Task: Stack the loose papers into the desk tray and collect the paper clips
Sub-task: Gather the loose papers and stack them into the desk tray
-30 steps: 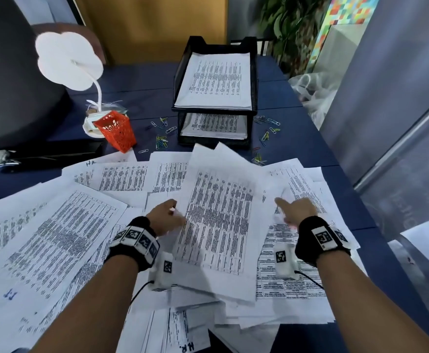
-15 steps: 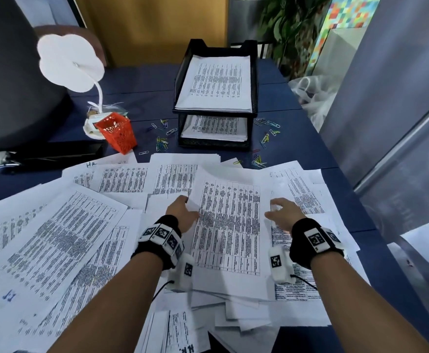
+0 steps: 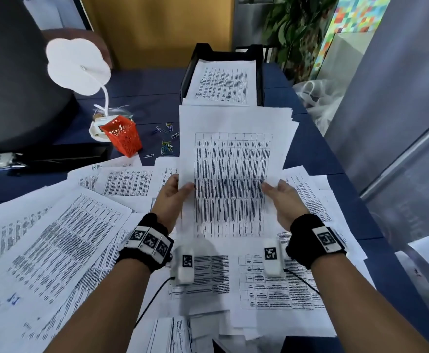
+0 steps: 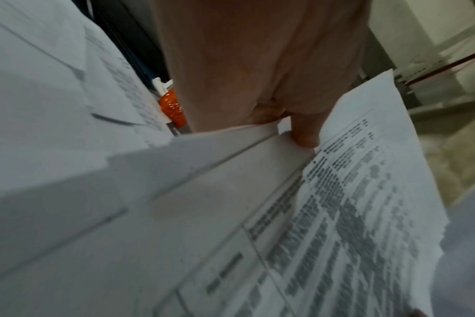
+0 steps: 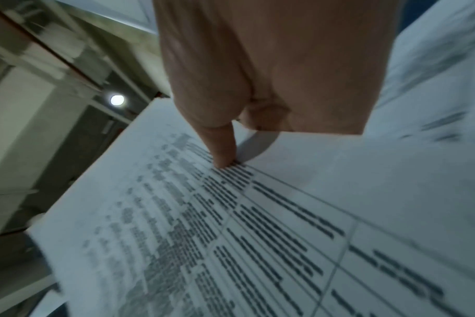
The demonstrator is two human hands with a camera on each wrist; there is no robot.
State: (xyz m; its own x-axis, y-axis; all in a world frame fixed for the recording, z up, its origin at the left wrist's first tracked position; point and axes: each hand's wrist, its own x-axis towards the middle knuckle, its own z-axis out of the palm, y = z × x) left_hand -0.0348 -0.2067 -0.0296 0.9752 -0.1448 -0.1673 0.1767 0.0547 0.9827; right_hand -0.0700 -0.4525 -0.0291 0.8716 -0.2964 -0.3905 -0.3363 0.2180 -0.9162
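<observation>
While both hands' fingers clamp it, the paper sheaf points lengthwise trayward.

white flower lamp; orange mesh cup; potted plant; plastic bag

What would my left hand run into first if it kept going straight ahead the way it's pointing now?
Probably the black desk tray. The left hand, gripping the sheaf of papers, points toward it, so the sheaf's far edge would likely arrive first. Depth is hard to judge; the paper clips lie just left of that line.
</observation>
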